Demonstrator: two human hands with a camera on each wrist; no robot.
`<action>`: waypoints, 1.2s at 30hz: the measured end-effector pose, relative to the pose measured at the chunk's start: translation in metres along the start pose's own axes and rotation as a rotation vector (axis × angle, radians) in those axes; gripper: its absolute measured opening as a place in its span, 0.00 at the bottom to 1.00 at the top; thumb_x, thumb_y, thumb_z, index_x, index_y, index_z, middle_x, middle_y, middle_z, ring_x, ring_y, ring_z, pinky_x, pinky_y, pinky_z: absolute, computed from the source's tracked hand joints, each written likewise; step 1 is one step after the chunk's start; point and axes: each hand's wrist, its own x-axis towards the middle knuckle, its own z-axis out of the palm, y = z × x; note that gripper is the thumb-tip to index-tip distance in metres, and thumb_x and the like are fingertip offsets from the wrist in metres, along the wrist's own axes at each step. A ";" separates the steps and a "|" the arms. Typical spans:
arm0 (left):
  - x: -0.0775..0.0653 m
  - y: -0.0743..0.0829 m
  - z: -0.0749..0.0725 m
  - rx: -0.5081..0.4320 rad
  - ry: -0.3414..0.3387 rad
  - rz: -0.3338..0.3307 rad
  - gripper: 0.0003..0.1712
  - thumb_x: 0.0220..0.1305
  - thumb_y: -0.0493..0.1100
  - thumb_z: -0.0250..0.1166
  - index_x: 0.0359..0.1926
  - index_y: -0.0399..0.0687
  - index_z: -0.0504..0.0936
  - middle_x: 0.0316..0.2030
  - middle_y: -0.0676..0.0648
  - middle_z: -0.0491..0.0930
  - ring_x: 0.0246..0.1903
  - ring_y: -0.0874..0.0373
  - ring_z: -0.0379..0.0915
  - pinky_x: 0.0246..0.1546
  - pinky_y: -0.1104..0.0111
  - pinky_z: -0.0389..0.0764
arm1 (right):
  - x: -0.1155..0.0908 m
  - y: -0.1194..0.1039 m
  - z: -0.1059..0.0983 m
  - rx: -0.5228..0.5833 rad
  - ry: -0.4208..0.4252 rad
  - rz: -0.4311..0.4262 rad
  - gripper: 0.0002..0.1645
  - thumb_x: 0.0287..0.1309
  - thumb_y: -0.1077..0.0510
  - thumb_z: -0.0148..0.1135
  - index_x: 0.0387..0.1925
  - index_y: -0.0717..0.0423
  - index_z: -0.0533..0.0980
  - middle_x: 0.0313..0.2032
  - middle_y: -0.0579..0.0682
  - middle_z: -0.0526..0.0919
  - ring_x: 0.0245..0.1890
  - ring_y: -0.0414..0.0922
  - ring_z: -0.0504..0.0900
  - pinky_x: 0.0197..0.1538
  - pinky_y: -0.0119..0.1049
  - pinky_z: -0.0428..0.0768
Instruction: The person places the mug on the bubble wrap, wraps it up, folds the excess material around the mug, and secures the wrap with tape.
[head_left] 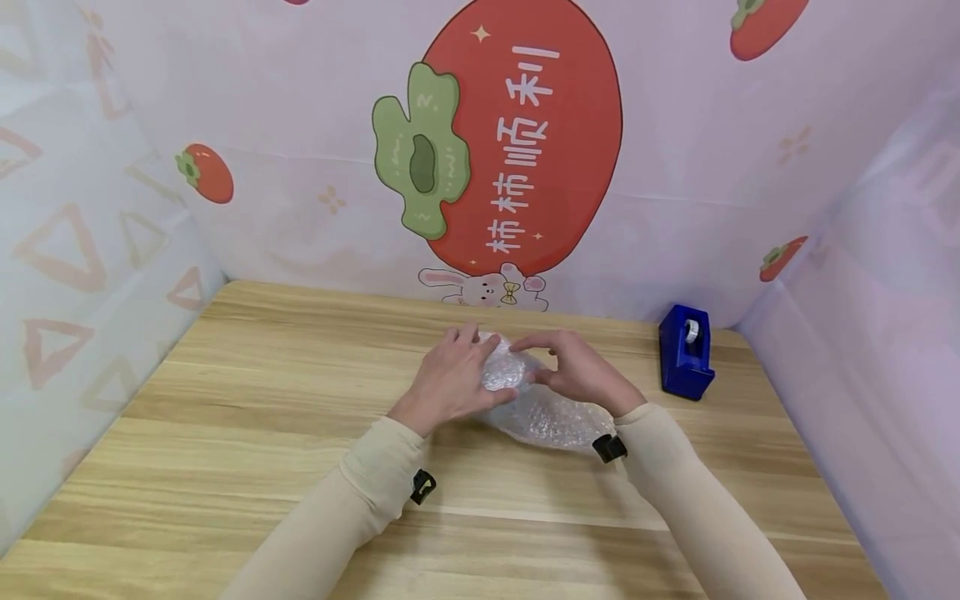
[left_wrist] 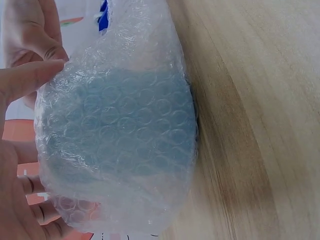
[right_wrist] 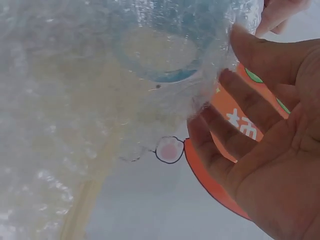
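Note:
A light blue object (left_wrist: 130,120) shows through the clear bubble wrap (head_left: 551,417) around it; in the right wrist view a rounded blue loop (right_wrist: 170,77) shows through too. My left hand (head_left: 453,375) holds the left side of this bundle, thumb along its upper edge and fingers spread down the far side. From the right, my right hand (head_left: 581,371) grips the wrap's edge, with thumb and curved fingertips on the plastic. A loose tail of wrap trails to the right beneath the right wrist.
Toward the back right of the wooden table (head_left: 262,400) stands a blue tape dispenser (head_left: 685,354) with a roll of clear tape. Printed cloth walls (head_left: 300,250) with persimmon drawings enclose the table at the back and sides.

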 end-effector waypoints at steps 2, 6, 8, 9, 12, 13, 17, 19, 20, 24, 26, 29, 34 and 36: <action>0.000 0.000 0.000 0.001 0.000 0.002 0.51 0.57 0.74 0.65 0.72 0.47 0.72 0.58 0.38 0.71 0.52 0.45 0.69 0.49 0.58 0.80 | -0.004 0.001 0.001 -0.007 0.031 -0.008 0.25 0.56 0.68 0.72 0.57 0.54 0.82 0.57 0.49 0.84 0.61 0.53 0.78 0.59 0.57 0.77; 0.001 -0.001 0.001 -0.007 -0.011 -0.002 0.51 0.57 0.75 0.65 0.73 0.50 0.71 0.58 0.38 0.70 0.52 0.45 0.68 0.46 0.58 0.80 | -0.011 0.000 0.004 -0.017 0.097 -0.040 0.22 0.57 0.68 0.71 0.55 0.60 0.82 0.53 0.53 0.85 0.55 0.55 0.82 0.55 0.56 0.80; 0.002 -0.001 0.002 -0.010 -0.014 -0.005 0.51 0.57 0.75 0.65 0.73 0.53 0.70 0.57 0.39 0.70 0.51 0.45 0.68 0.43 0.60 0.80 | -0.013 -0.001 0.006 -0.010 0.120 -0.048 0.21 0.58 0.69 0.70 0.55 0.62 0.81 0.53 0.55 0.85 0.52 0.56 0.82 0.53 0.56 0.81; 0.002 -0.001 0.002 -0.012 -0.014 -0.005 0.50 0.57 0.75 0.65 0.73 0.55 0.70 0.57 0.39 0.70 0.50 0.45 0.68 0.42 0.60 0.80 | -0.013 -0.001 0.007 -0.004 0.127 -0.045 0.21 0.59 0.69 0.69 0.55 0.63 0.81 0.52 0.56 0.85 0.52 0.56 0.83 0.53 0.56 0.81; 0.003 0.001 0.003 -0.010 -0.015 -0.015 0.48 0.57 0.75 0.64 0.73 0.58 0.72 0.55 0.38 0.69 0.47 0.46 0.66 0.39 0.61 0.79 | -0.013 -0.002 0.010 0.017 0.143 -0.001 0.20 0.59 0.69 0.68 0.55 0.64 0.80 0.51 0.57 0.84 0.51 0.55 0.83 0.53 0.54 0.81; 0.003 0.002 0.003 -0.010 -0.016 -0.022 0.48 0.57 0.75 0.64 0.73 0.58 0.72 0.55 0.38 0.69 0.47 0.46 0.66 0.39 0.61 0.79 | -0.012 -0.002 0.010 0.021 0.146 0.019 0.20 0.59 0.69 0.68 0.55 0.64 0.79 0.51 0.57 0.84 0.51 0.55 0.83 0.53 0.54 0.82; 0.005 0.006 0.002 0.002 -0.030 -0.051 0.47 0.57 0.75 0.63 0.72 0.58 0.73 0.56 0.38 0.68 0.48 0.46 0.65 0.42 0.59 0.79 | -0.012 -0.003 0.010 -0.014 0.171 0.114 0.22 0.59 0.64 0.71 0.55 0.65 0.79 0.50 0.57 0.84 0.51 0.56 0.82 0.55 0.53 0.81; 0.006 0.007 0.002 0.006 -0.037 -0.062 0.48 0.57 0.75 0.63 0.72 0.57 0.73 0.58 0.38 0.68 0.50 0.45 0.65 0.44 0.57 0.79 | -0.013 -0.003 0.010 -0.042 0.193 0.151 0.23 0.60 0.61 0.72 0.55 0.65 0.79 0.50 0.58 0.84 0.52 0.57 0.81 0.55 0.53 0.80; 0.006 0.008 0.002 0.009 -0.039 -0.065 0.48 0.57 0.75 0.63 0.72 0.57 0.73 0.58 0.38 0.68 0.50 0.45 0.65 0.46 0.56 0.79 | -0.014 -0.002 0.010 -0.056 0.209 0.163 0.23 0.59 0.59 0.73 0.54 0.64 0.79 0.50 0.58 0.84 0.51 0.57 0.81 0.55 0.53 0.80; 0.006 0.009 0.002 0.014 -0.044 -0.075 0.49 0.57 0.75 0.63 0.72 0.55 0.72 0.59 0.37 0.67 0.52 0.43 0.64 0.50 0.54 0.76 | -0.019 0.000 0.010 -0.056 0.269 0.149 0.20 0.60 0.57 0.73 0.50 0.64 0.80 0.45 0.57 0.83 0.48 0.55 0.80 0.50 0.51 0.81; 0.005 0.009 0.002 0.012 -0.044 -0.076 0.49 0.58 0.75 0.63 0.73 0.55 0.72 0.60 0.36 0.66 0.54 0.42 0.62 0.53 0.53 0.75 | -0.023 0.002 0.011 -0.043 0.291 0.117 0.17 0.61 0.56 0.72 0.46 0.63 0.81 0.43 0.55 0.83 0.46 0.54 0.80 0.47 0.51 0.82; 0.005 0.010 0.004 0.003 -0.042 -0.070 0.49 0.58 0.76 0.62 0.73 0.55 0.71 0.63 0.36 0.65 0.58 0.41 0.61 0.57 0.51 0.73 | -0.029 0.005 0.012 -0.024 0.297 0.075 0.15 0.62 0.55 0.72 0.44 0.61 0.81 0.42 0.54 0.82 0.45 0.54 0.80 0.45 0.52 0.82; 0.004 0.010 0.006 -0.018 -0.034 -0.055 0.48 0.59 0.74 0.62 0.73 0.53 0.72 0.69 0.39 0.62 0.65 0.40 0.59 0.62 0.47 0.70 | -0.037 0.010 0.015 -0.023 0.248 0.057 0.21 0.62 0.52 0.72 0.51 0.61 0.80 0.48 0.56 0.80 0.49 0.55 0.78 0.49 0.54 0.82; 0.003 0.010 0.007 -0.027 -0.035 -0.049 0.47 0.60 0.73 0.62 0.72 0.52 0.72 0.71 0.41 0.61 0.66 0.39 0.58 0.63 0.46 0.69 | -0.040 0.012 0.015 -0.025 0.218 0.063 0.25 0.62 0.53 0.71 0.56 0.62 0.78 0.51 0.58 0.80 0.51 0.56 0.77 0.50 0.54 0.82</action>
